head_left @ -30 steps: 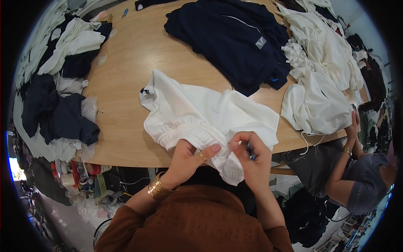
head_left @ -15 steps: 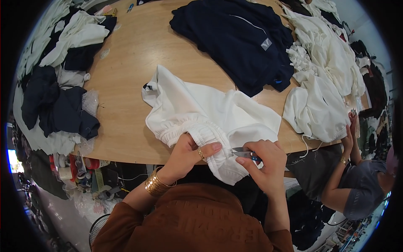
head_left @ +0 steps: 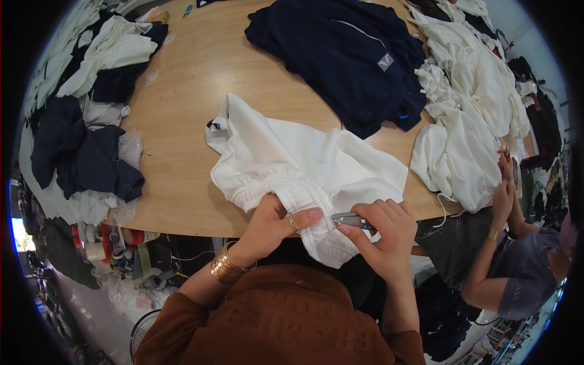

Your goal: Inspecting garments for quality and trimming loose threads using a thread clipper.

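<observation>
White shorts or pants (head_left: 267,143) with a gathered elastic waistband lie across the near part of the table, the waistband hanging over its edge. My left hand (head_left: 274,222) is closed on the waistband, thumb on top and fingers inside the opening. In my right hand (head_left: 386,234) is a pair of thread snips (head_left: 348,220) with grey blades and blue on the handles. The blade tips touch or nearly touch the waistband just right of my left thumb, and the blades look pressed together. What lies between the tips is too small to make out.
Folded navy garments (head_left: 340,55) lie at the far middle of the wooden table (head_left: 188,103). White garments (head_left: 468,91) are heaped on the right, beside a co-worker's hands (head_left: 504,182). Navy and white clothes (head_left: 91,152) pile up on the left. A fan (head_left: 141,328) stands below.
The snips' blades have come together; they were slightly apart. A small white thread now shows on my brown top. The co-worker's hands have shifted a little. My left hand stays put.
</observation>
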Demonstrator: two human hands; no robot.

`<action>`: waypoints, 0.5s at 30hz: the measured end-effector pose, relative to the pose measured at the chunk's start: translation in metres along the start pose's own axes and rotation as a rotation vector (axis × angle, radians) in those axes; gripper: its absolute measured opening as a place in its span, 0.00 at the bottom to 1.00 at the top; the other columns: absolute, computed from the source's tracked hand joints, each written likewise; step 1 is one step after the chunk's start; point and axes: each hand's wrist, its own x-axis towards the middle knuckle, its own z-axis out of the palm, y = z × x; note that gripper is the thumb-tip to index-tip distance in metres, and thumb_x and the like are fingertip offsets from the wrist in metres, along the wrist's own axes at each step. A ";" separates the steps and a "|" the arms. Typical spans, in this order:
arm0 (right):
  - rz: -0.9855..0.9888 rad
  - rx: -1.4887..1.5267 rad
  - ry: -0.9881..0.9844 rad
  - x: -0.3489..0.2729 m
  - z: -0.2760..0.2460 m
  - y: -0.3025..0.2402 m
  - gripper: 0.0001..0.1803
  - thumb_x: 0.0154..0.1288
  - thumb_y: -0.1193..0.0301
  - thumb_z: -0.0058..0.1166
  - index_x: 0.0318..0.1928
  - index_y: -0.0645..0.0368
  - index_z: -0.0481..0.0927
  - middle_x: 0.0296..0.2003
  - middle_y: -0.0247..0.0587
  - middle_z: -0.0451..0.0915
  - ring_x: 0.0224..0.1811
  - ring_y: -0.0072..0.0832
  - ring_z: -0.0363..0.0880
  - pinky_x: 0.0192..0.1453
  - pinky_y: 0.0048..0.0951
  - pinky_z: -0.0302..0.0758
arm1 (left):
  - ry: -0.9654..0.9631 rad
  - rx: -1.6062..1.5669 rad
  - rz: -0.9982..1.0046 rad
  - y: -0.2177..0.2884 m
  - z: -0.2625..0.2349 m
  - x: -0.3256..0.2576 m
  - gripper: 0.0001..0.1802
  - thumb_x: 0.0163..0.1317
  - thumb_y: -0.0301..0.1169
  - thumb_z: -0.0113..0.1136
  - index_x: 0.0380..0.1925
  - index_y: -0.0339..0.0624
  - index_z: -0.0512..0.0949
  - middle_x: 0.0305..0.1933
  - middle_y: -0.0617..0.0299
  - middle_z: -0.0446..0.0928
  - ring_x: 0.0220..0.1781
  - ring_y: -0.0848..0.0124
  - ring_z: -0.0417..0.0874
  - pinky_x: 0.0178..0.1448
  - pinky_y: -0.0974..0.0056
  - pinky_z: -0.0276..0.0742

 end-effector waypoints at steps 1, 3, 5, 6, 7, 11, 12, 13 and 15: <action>0.000 -0.001 0.000 0.001 -0.002 -0.001 0.14 0.45 0.60 0.66 0.29 0.53 0.78 0.17 0.27 0.69 0.19 0.26 0.65 0.28 0.28 0.55 | -0.001 -0.001 0.000 0.000 0.000 0.000 0.11 0.58 0.28 0.60 0.40 0.35 0.76 0.38 0.66 0.77 0.39 0.79 0.75 0.44 0.72 0.72; 0.003 -0.003 -0.020 0.003 -0.005 -0.002 0.13 0.44 0.62 0.65 0.27 0.54 0.77 0.17 0.28 0.70 0.20 0.27 0.65 0.29 0.28 0.56 | -0.001 -0.002 0.007 0.000 0.000 0.001 0.11 0.58 0.28 0.60 0.40 0.35 0.76 0.38 0.66 0.77 0.39 0.79 0.75 0.44 0.72 0.72; 0.002 0.006 -0.041 0.004 -0.005 -0.002 0.13 0.44 0.62 0.65 0.27 0.54 0.77 0.17 0.29 0.71 0.20 0.27 0.65 0.30 0.29 0.56 | -0.007 0.002 0.004 0.002 0.000 0.000 0.11 0.58 0.28 0.60 0.40 0.35 0.76 0.38 0.66 0.77 0.39 0.79 0.75 0.44 0.72 0.72; 0.001 0.014 -0.061 0.004 -0.005 -0.001 0.13 0.44 0.62 0.65 0.28 0.54 0.77 0.18 0.29 0.71 0.21 0.27 0.66 0.30 0.29 0.56 | -0.014 0.005 0.000 0.002 0.000 0.000 0.11 0.58 0.27 0.61 0.40 0.35 0.76 0.38 0.66 0.77 0.39 0.79 0.75 0.44 0.72 0.72; 0.001 0.014 -0.061 0.004 -0.006 0.000 0.13 0.44 0.62 0.65 0.28 0.54 0.77 0.18 0.29 0.71 0.21 0.27 0.66 0.30 0.29 0.56 | -0.014 0.005 0.000 0.002 0.000 0.000 0.11 0.58 0.27 0.61 0.40 0.35 0.76 0.38 0.66 0.77 0.39 0.79 0.75 0.44 0.72 0.72; -0.026 0.065 -0.097 0.006 -0.006 0.003 0.14 0.45 0.60 0.65 0.28 0.54 0.78 0.18 0.28 0.71 0.21 0.26 0.67 0.30 0.28 0.56 | -0.044 0.018 -0.001 0.003 0.000 0.001 0.10 0.58 0.27 0.60 0.38 0.36 0.76 0.36 0.67 0.77 0.38 0.80 0.74 0.43 0.72 0.71; -0.043 0.074 -0.101 0.007 -0.006 0.004 0.15 0.45 0.58 0.65 0.29 0.54 0.79 0.18 0.28 0.71 0.21 0.26 0.67 0.29 0.28 0.56 | -0.054 0.021 0.002 0.003 0.000 0.001 0.09 0.58 0.27 0.60 0.38 0.36 0.76 0.36 0.67 0.77 0.38 0.80 0.74 0.43 0.73 0.71; -0.044 0.074 -0.101 0.007 -0.005 0.004 0.15 0.45 0.58 0.65 0.29 0.54 0.79 0.18 0.28 0.71 0.21 0.26 0.67 0.29 0.28 0.56 | -0.053 0.022 0.002 0.003 0.000 0.001 0.09 0.58 0.27 0.60 0.38 0.36 0.76 0.36 0.67 0.77 0.38 0.80 0.74 0.43 0.73 0.71; -0.028 0.097 -0.121 0.007 -0.005 0.004 0.15 0.46 0.58 0.65 0.28 0.53 0.79 0.19 0.28 0.71 0.22 0.26 0.67 0.30 0.28 0.56 | -0.054 0.039 0.004 0.002 -0.001 0.002 0.09 0.58 0.28 0.60 0.37 0.36 0.76 0.35 0.68 0.77 0.37 0.81 0.73 0.42 0.73 0.71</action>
